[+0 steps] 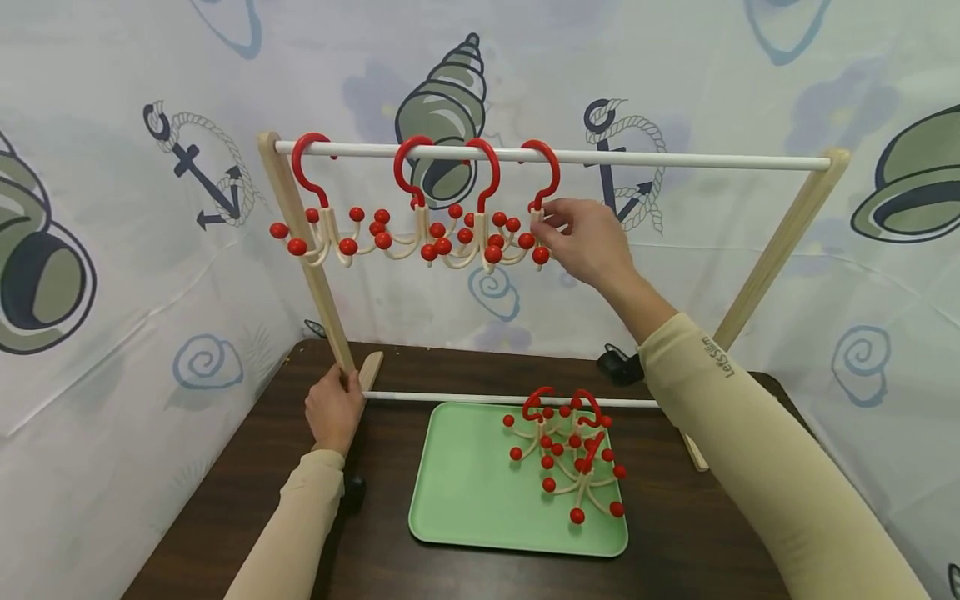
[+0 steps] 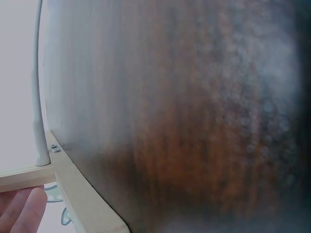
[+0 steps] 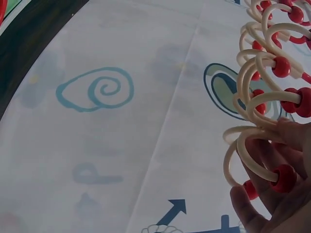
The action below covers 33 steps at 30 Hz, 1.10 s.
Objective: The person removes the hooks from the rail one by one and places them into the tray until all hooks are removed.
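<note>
My right hand (image 1: 592, 242) pinches the cream stem of the rightmost red-hooked hanger (image 1: 556, 173), whose hook is over the white top rod (image 1: 675, 160). This hanger has curved cream arms tipped with red balls; in the right wrist view my right hand (image 3: 277, 189) is around its arms (image 3: 250, 155). Farther left on the rod hang similar hangers (image 1: 481, 233). My left hand (image 1: 333, 412) grips the foot of the left wooden post (image 1: 326, 300). In the left wrist view its fingertips (image 2: 30, 211) show beside the wood (image 2: 77, 187).
A green tray (image 1: 465, 483) on the dark brown table (image 1: 390, 517) bears three more hangers (image 1: 583, 475) at its right side. Behind the tray runs a lower white rod (image 1: 427, 397). A right wooden post (image 1: 780, 242) and a patterned cloth backdrop (image 1: 525, 67) stand beyond.
</note>
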{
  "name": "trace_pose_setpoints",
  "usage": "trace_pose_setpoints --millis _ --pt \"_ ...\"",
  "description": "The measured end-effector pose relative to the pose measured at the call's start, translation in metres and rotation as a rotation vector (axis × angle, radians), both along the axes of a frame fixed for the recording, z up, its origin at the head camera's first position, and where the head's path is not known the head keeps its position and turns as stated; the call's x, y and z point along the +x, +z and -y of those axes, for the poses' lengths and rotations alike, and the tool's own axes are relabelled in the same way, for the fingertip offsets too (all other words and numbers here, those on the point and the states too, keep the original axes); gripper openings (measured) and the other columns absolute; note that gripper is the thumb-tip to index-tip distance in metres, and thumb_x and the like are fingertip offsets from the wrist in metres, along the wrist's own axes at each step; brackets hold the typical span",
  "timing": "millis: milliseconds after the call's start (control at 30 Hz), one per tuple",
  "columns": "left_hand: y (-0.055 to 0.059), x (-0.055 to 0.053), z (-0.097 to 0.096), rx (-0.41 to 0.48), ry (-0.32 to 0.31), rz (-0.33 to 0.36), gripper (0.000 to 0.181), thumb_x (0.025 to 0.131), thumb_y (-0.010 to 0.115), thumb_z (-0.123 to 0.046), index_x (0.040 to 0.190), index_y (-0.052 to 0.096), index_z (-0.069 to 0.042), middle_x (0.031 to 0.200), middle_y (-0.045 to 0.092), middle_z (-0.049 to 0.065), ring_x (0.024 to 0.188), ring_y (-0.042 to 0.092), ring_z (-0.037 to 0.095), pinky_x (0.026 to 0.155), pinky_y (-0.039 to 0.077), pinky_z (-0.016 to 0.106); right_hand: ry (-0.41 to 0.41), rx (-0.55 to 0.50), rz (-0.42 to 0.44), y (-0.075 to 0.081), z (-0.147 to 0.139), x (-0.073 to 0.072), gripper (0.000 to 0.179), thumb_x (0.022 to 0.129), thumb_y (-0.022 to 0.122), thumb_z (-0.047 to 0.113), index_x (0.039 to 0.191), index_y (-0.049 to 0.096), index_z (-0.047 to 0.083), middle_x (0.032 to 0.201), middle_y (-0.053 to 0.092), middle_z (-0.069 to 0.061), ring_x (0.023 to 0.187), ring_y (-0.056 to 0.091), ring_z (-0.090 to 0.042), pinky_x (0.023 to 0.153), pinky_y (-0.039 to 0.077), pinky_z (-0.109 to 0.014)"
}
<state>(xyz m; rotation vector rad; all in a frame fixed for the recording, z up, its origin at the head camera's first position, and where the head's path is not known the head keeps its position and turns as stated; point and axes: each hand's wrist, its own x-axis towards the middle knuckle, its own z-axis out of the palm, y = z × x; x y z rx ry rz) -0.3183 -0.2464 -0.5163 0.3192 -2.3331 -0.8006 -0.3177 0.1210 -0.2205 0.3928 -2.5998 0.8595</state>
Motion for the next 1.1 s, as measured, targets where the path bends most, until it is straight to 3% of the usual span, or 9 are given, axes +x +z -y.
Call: trace_pose_setpoints --millis 333,567,767,933,1100 --pt "0.001 -0.003 0.000 -0.008 0.001 -0.029 0.017 0.093 0.064 -0.021 0.094 0.066 -0.004 0.079 0.067 0.020 0.072 0.062 0.049 0.063 0.043 0.061 -0.076 -0.033 -0.125 -0.001 -0.009 -0.001 0.038 0.096 0.062 0.035 0.124 0.068 0.011 0.108 0.072 -0.005 0.092 0.065 -0.021 0.072 0.048 -0.036" --pt "0.000 0.000 0.000 -0.013 0.006 -0.034 0.017 0.093 0.064 -0.021 0.092 0.066 -0.004 0.079 0.067 0.019 0.071 0.062 0.048 0.062 0.044 0.060 -0.117 -0.060 -0.148 0.004 -0.018 0.004 0.040 0.096 0.062 0.037 0.125 0.067 0.011 0.109 0.072 -0.007 0.098 0.064 -0.023 0.076 0.047 -0.039" --pt "0.001 -0.001 0.001 -0.012 0.004 -0.028 0.019 0.094 0.064 -0.022 0.094 0.066 -0.003 0.081 0.067 0.021 0.073 0.062 0.049 0.063 0.044 0.060 -0.130 -0.095 -0.161 0.007 -0.035 0.009 0.037 0.095 0.062 0.036 0.121 0.069 0.009 0.105 0.072 -0.008 0.094 0.063 -0.022 0.070 0.044 -0.036" --pt "0.000 0.000 0.002 -0.009 -0.004 -0.022 0.019 0.094 0.063 -0.022 0.097 0.066 -0.003 0.084 0.067 0.022 0.075 0.062 0.050 0.064 0.044 0.061 -0.188 -0.113 -0.182 0.006 -0.055 0.019 0.041 0.095 0.062 0.037 0.123 0.068 0.008 0.106 0.072 -0.010 0.089 0.061 -0.023 0.069 0.043 -0.035" --pt "0.001 -0.001 0.003 -0.010 -0.005 -0.022 0.019 0.094 0.064 -0.022 0.096 0.067 -0.003 0.082 0.067 0.022 0.073 0.062 0.049 0.063 0.044 0.061 -0.239 -0.110 -0.178 0.000 -0.075 0.040 0.045 0.095 0.060 0.041 0.124 0.067 0.007 0.109 0.071 -0.013 0.089 0.058 -0.025 0.071 0.039 -0.036"
